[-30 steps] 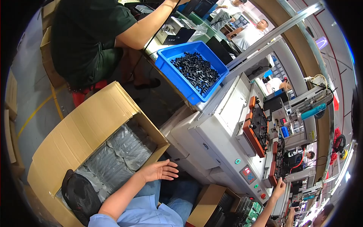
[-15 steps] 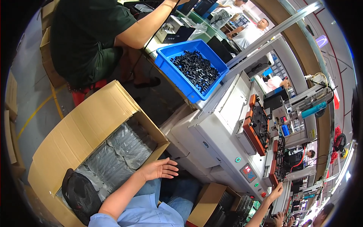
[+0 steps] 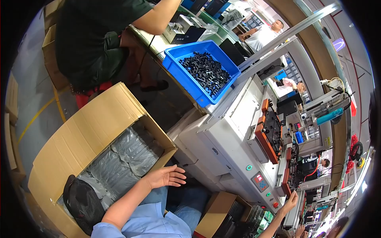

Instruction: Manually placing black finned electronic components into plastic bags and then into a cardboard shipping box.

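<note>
My left hand (image 3: 166, 177) hangs palm up with fingers apart and nothing in it, over my lap beside the open cardboard carton (image 3: 91, 123). Grey items in clear plastic bags (image 3: 119, 166) fill that carton. To the right, my right hand (image 3: 291, 202) is raised to the near end of the farther-right orange-edged fixture (image 3: 286, 184) on the machine. Its fingers are closed together there, and whatever they grip is too small to make out. A second orange-edged fixture (image 3: 270, 131) with black parts lies to the left of it.
A blue tray (image 3: 190, 85) of small black parts sits beyond the white machine (image 3: 222, 139). Buttons and a red display (image 3: 260, 181) are on its front. A smaller carton (image 3: 216, 214) stands near my knees. At upper left sits a co-worker in dark clothes (image 3: 91, 43).
Both my hands stay nearly in place. The co-worker's arm at the top has shifted left, uncovering more of the bench. Other hands at the lower right have moved downward.
</note>
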Demonstrator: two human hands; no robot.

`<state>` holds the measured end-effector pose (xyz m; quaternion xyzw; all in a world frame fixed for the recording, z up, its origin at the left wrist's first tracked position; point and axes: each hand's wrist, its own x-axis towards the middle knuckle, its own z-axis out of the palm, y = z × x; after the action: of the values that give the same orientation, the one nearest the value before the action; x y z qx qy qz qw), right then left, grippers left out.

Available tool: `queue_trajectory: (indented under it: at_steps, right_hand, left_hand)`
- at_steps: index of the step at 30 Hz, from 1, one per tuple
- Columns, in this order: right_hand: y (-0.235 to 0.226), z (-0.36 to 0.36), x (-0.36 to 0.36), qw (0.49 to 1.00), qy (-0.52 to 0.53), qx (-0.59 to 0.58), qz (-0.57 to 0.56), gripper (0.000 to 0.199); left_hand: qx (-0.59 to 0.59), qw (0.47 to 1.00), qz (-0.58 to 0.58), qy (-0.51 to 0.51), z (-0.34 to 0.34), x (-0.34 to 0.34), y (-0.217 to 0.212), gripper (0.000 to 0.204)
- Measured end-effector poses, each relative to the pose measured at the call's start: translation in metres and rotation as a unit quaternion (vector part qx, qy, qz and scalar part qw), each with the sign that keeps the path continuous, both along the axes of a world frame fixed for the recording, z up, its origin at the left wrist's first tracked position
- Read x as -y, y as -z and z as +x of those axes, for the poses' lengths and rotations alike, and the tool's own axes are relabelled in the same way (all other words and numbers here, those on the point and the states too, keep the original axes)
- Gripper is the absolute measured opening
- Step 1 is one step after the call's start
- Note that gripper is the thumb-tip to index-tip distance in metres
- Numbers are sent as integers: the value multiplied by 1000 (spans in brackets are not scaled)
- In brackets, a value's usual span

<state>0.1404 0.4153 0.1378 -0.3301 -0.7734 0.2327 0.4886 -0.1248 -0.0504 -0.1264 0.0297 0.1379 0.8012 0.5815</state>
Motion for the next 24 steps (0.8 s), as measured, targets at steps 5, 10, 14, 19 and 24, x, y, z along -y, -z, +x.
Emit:
queue_trajectory:
  at_steps: [5,10,14,19,24]
  right_hand:
    - [-5,-3,10,999,-16,2,-42,28]
    - [0,0,3,999,-16,-23,-45,29]
    - [3,3,-4,998,-18,-31,-45,31]
    - [8,4,-7,998,-12,-42,-36,33]
    - [8,0,0,998,-6,-47,-44,33]
  left_hand:
    - [3,1000,-1,0,1,0,1,43]
    - [3,1000,1,0,0,0,0,43]
    - [-3,1000,0,0,0,0,2,43]
    - [1,1000,7,0,0,0,1,44]
    - [6,1000,5,0,0,0,0,44]
